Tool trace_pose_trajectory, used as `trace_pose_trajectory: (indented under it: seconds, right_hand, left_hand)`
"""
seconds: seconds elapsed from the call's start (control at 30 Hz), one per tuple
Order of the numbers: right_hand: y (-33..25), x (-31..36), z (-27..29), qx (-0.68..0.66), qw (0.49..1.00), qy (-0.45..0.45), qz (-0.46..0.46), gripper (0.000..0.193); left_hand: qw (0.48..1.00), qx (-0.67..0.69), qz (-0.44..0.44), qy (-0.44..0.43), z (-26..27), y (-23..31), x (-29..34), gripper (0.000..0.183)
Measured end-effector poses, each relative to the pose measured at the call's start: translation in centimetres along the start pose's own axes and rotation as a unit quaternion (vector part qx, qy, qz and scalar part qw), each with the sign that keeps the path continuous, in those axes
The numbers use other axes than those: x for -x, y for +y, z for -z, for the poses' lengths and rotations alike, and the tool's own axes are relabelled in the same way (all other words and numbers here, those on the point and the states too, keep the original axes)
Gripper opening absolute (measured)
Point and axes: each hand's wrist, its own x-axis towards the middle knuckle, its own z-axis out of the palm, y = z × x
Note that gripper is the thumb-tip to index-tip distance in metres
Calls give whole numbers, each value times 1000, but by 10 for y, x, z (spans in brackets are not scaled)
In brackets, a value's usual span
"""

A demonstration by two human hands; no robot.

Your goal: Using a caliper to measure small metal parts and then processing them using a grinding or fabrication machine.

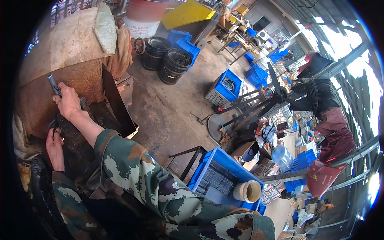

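Observation:
My right hand [70, 103] is closed around a grey metal bar [53, 85] whose rounded end sticks up past the fingers. Just below it, nearer to me, my left hand [55, 149] has its fingers curled at a thin dark piece [55, 127], too small to make out. Both hands are close to a large rounded brown surface [66, 80] with a rough, wrinkled skin. Over its top lies a pale stained sheet [62, 40]. A dark upright metal plate [116, 98] stands to the right of my right hand.
Two black buckets [175, 66] stand beyond the plate, beside blue crates [188, 48]. Near my right sleeve, a blue bin [218, 170] holds stacked grey pieces and a cream bucket [247, 191]. A large fan [279, 95] and a crate of metal parts [228, 85] stand farther right.

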Motion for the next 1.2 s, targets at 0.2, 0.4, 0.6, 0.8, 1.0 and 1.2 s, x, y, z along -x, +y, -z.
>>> trace_pose_trajectory:
  seconds: [0.2, 0.4, 0.6, 0.8, 1.0, 1.2]
  right_hand:
    - [-1, 1, -1, -6, 1000, 2, 1, 20]
    - [13, -3, -3, -24, 1000, 8, -12, 25]
    - [22, -12, -17, -19, 1000, 21, 0, 31]
    - [25, -12, -19, -11, 999, 48, 7, 31]
    - [23, -10, -16, -22, 999, 24, -8, 32]
    - [19, -10, -17, -19, 999, 38, -7, 32]
  left_hand:
    - [1000, 4, 6, 5, -1, 2, 0, 23]
    - [999, 38, 5, -5, -6, -36, -11, 25]
    - [1000, 28, 1, -6, 2, -42, -21, 28]
    - [998, 61, 28, -4, -4, -36, -19, 27]
    - [999, 32, -2, 10, -8, -22, -13, 27]
    - [999, 33, 11, 4, -2, -29, -16, 27]
